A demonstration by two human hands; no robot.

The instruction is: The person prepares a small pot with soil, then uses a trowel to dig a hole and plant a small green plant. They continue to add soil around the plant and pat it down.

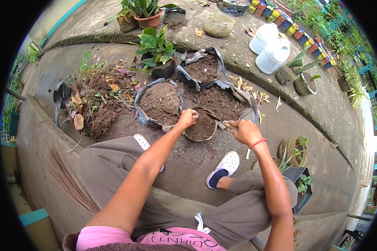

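A round pot of dark soil stands on the ground before me, between my feet. My left hand is over its left rim with fingers bent together; whether they pinch anything is hard to see. My right hand grips the light handle of a hand trowel, its dark blade over the pot's upper right part. Behind the pot are three dark plastic bags with rolled-down rims: a soil-filled bag at the left, another at the right and a third farther back.
Pulled roots and leaves lie in a heap at left. A leafy potted plant, a translucent tub and white plastic jugs stand farther back. At right are small pots and a black planter; a stick broom lies at left.
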